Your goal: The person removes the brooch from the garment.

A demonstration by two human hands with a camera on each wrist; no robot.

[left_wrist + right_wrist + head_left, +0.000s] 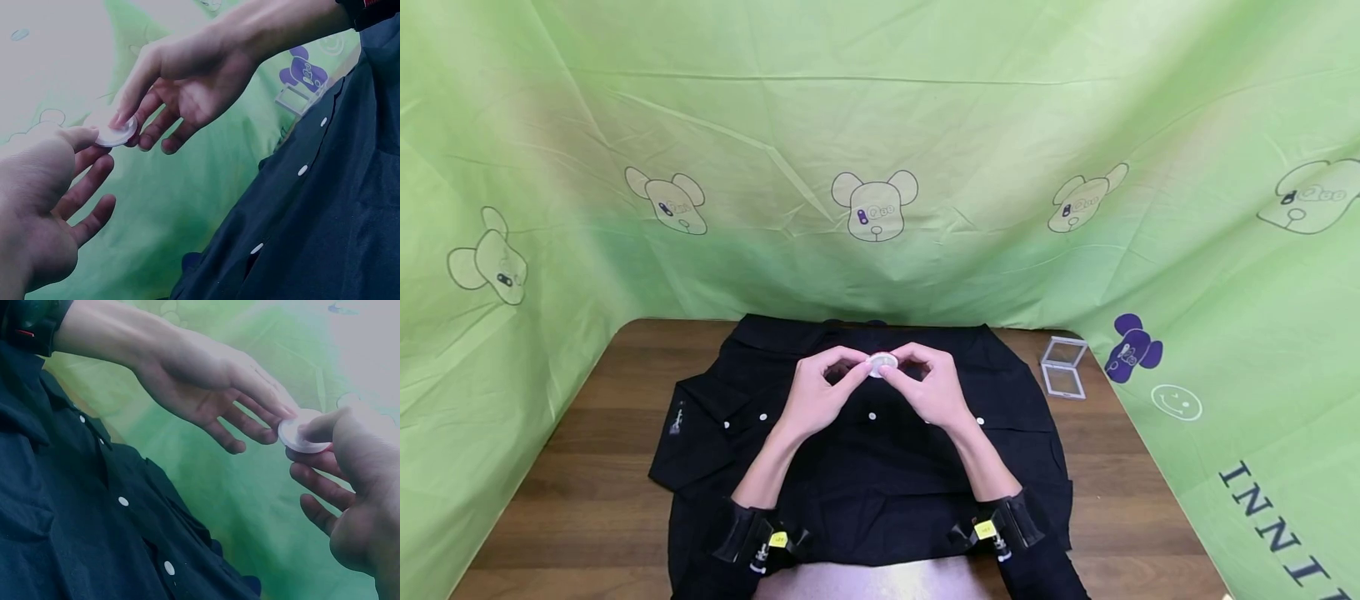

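Note:
A small round white disc [882, 363] is held up in front of me, over a black buttoned shirt [872, 492] spread on the table. From one side my left hand [817, 393] pinches its edge between thumb and fingers. My right hand [936, 388] pinches the opposite edge in the same way. Both thumbs lie on the disc's face, as the left wrist view shows on the disc [120, 134]. The lower fingers of each hand hang loosely curled below it. What exactly the disc is, I cannot tell.
At the table's right rear lies a clear hinged case [1062, 365], unfolded. The brown wooden table [587, 467] shows on both sides of the shirt. Green printed cloth [880, 275] hangs behind and along both sides.

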